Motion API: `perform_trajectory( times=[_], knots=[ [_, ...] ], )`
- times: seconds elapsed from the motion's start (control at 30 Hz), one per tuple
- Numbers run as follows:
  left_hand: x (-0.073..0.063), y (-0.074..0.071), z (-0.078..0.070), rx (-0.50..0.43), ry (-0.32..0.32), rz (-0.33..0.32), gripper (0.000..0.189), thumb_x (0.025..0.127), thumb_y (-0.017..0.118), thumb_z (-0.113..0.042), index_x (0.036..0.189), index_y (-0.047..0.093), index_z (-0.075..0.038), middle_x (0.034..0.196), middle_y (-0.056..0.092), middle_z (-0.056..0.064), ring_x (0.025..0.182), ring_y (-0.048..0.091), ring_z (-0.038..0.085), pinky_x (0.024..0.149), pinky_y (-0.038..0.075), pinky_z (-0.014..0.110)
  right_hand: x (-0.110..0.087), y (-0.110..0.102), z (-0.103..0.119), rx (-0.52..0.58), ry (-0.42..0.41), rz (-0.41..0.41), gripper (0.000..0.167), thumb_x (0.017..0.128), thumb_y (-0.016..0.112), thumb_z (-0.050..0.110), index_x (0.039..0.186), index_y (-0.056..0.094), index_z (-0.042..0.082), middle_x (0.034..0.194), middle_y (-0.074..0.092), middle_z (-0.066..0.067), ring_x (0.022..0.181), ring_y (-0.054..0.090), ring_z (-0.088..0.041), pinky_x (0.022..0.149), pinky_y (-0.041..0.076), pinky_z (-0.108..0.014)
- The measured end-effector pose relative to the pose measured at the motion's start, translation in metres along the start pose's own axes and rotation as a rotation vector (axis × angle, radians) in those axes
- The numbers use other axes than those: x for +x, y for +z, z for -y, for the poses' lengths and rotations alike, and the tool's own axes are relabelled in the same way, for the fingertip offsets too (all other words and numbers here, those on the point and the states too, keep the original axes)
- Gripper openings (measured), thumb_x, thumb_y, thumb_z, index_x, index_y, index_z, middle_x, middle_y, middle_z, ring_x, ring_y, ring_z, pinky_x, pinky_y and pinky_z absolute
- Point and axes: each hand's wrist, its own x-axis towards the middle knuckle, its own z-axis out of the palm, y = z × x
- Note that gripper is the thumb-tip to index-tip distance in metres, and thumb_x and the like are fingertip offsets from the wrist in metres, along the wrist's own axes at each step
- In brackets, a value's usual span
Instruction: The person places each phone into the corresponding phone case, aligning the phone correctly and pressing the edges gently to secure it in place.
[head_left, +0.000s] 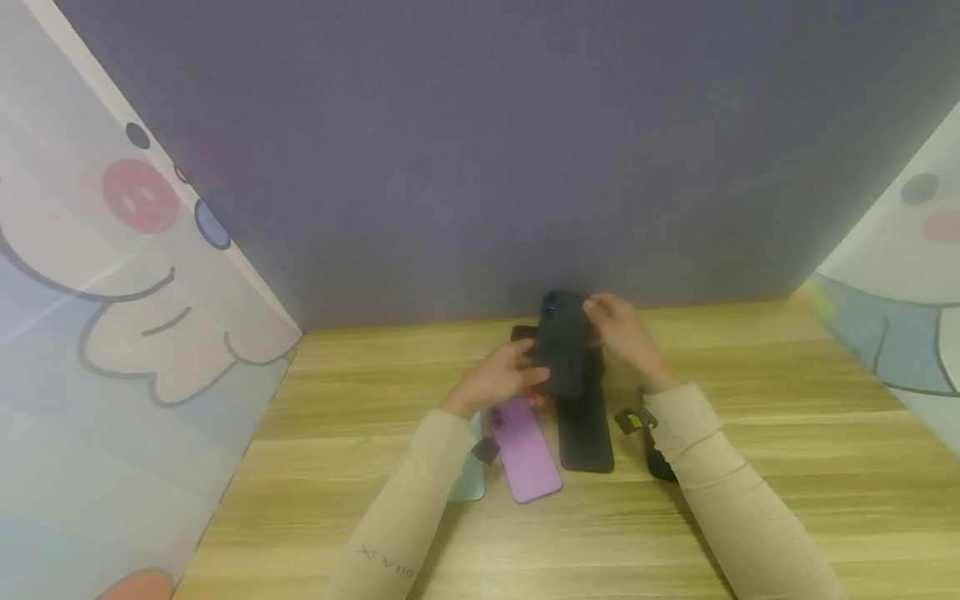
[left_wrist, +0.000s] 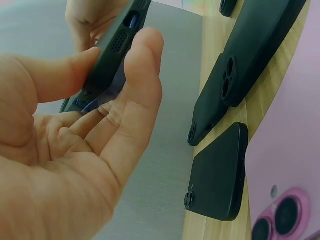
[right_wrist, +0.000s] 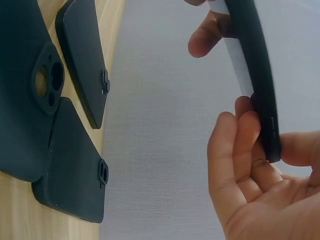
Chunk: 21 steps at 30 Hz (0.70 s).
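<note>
Above the middle of the table, a phone in a black case is held between both hands, back toward the head camera with blue around its lenses. My left hand pinches its lower left side, thumb on the back. The right hand grips the upper right edge between thumb and fingers. In the left wrist view the cased phone shows a port cutout and speaker holes, with blue inside. Edge-on in the right wrist view, the same phone has a pale, shiny front. Below lies a pink phone.
A black phone case with camera cutouts lies overlapping a dark phone-shaped piece; another dark one is beside them. A pale phone is partly under the left sleeve, a black object by the right one. A grey panel stands behind.
</note>
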Motion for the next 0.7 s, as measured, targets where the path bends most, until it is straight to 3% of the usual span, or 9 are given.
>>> perform_trajectory(
  times=[0.13, 0.33, 0.7],
  knots=[
    [0.001, 0.0002, 0.0007, -0.002, 0.015, 0.02, 0.079, 0.099, 0.066, -0.016, 0.162, 0.02, -0.003, 0.143, 0.057, 0.029, 0.075, 0.075, 0.023, 0.077, 0.064, 0.036, 0.0015, -0.0012, -0.001, 0.05, -0.002, -0.009, 0.041, 0.111, 0.04, 0.027, 0.128, 0.053, -0.008, 0.106, 0.064, -0.021, 0.073, 0.065, -0.013, 0.072, 0.06, -0.029],
    [0.0008, 0.0001, 0.0011, -0.021, 0.028, 0.034, 0.08, 0.1, 0.066, -0.014, 0.162, 0.017, -0.002, 0.144, 0.055, 0.03, 0.074, 0.075, 0.023, 0.078, 0.065, 0.042, 0.0028, -0.0018, -0.0027, 0.106, -0.007, -0.013, 0.034, 0.111, 0.043, 0.024, 0.119, 0.055, -0.006, 0.089, 0.06, -0.005, 0.07, 0.06, -0.011, 0.069, 0.06, -0.029],
    [-0.0023, -0.0001, -0.0009, -0.039, 0.04, 0.059, 0.081, 0.1, 0.065, -0.014, 0.163, 0.016, -0.002, 0.15, 0.049, 0.032, 0.076, 0.075, 0.023, 0.076, 0.064, 0.036, -0.0007, -0.0029, 0.0024, 0.284, 0.042, 0.003, 0.02, 0.11, 0.045, 0.019, 0.106, 0.054, 0.002, 0.081, 0.061, 0.009, 0.071, 0.061, -0.008, 0.071, 0.058, -0.029]
  ],
)
